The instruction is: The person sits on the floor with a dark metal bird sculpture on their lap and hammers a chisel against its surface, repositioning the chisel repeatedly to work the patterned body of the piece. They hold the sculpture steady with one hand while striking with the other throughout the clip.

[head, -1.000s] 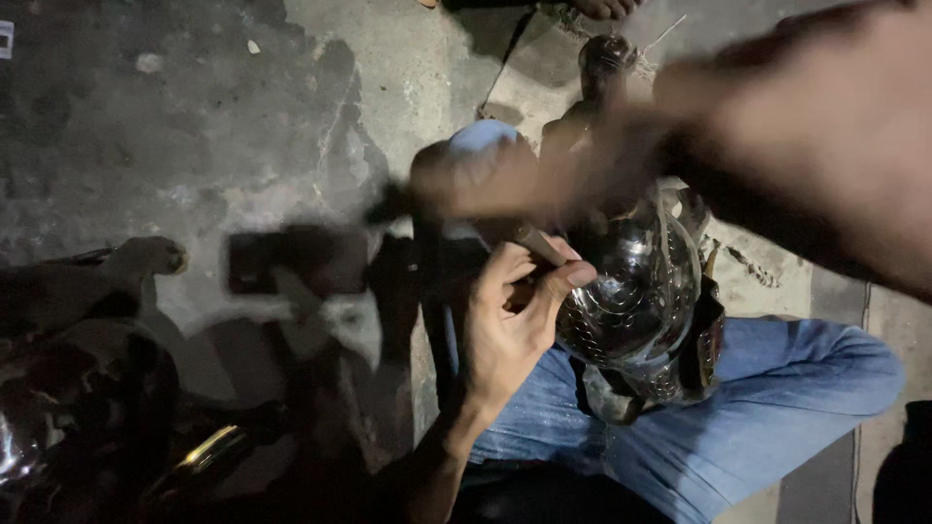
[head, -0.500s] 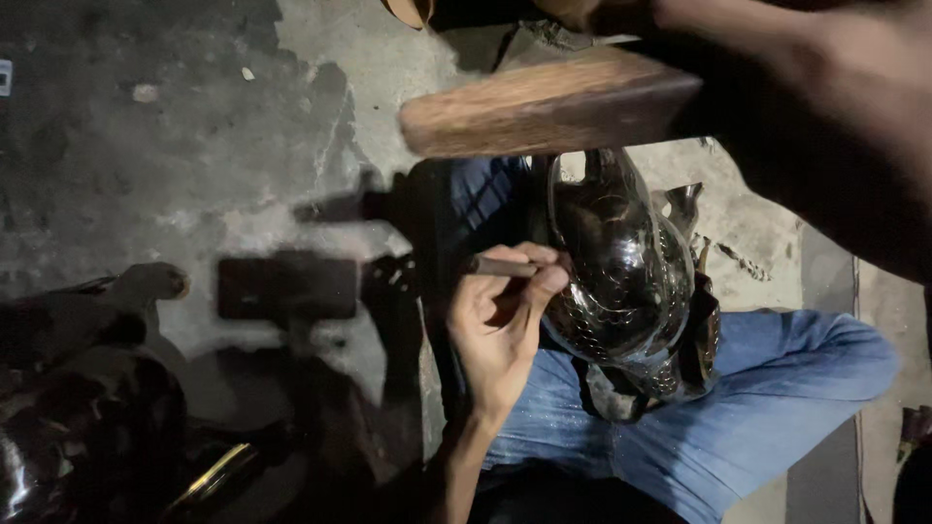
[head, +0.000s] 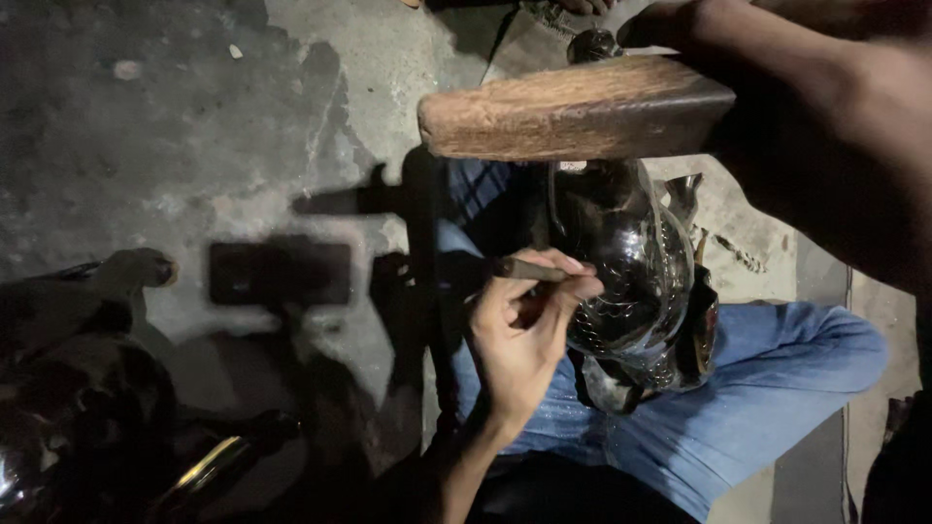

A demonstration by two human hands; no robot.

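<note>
We saw a pale brown wooden mallet (head: 573, 109) with a rough grain, and a dark, glossy metal piece (head: 626, 262) with fine scale-like lines cut into it. The jeans (head: 767, 388) were faded blue, and the concrete floor (head: 194, 126) was blotchy grey with darker stains and a few pale specks.

A wooden mallet (head: 573, 107) hangs above the metal vessel (head: 621, 272), which seemingly rests on the lap (head: 777, 388).

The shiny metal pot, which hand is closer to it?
Left. The left hand presses a chisel against the pot. The right hand is raised above it, gripping a wooden mallet.
</note>
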